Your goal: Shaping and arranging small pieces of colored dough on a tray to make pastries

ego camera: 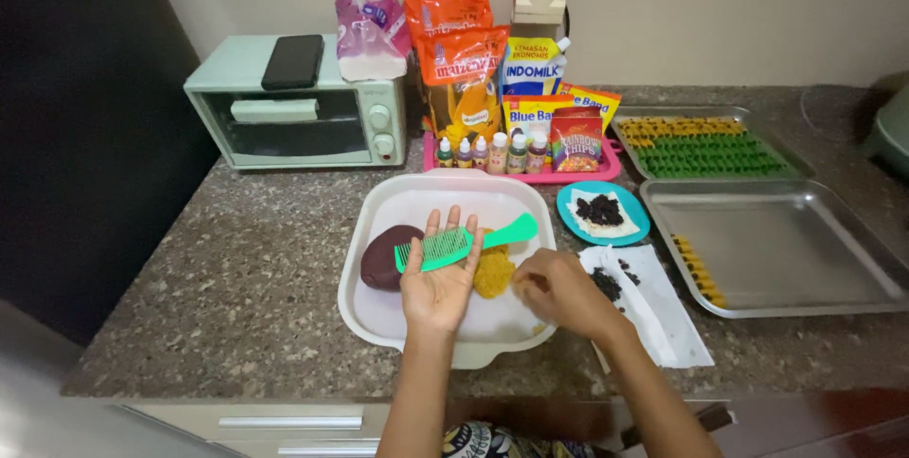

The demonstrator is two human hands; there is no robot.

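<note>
My left hand (437,283) lies palm up over a white tray (379,204), with a green comb (464,243) resting across its fingers. A dark maroon lump of dough (381,257) sits on the tray just left of that hand. A yellow lump of dough (494,274) lies to the right of the palm. My right hand (561,291) hovers at the tray's right edge, fingers pinched together beside the yellow dough; what it pinches is too small to tell.
A teal plate (572,222) and white paper (663,311) hold dark chips. An almost bare metal tray (776,245) stands right, another (705,145) with yellow and green pieces behind. A mint toaster oven (298,107), pink basket of bottles (521,169) and packets line the back.
</note>
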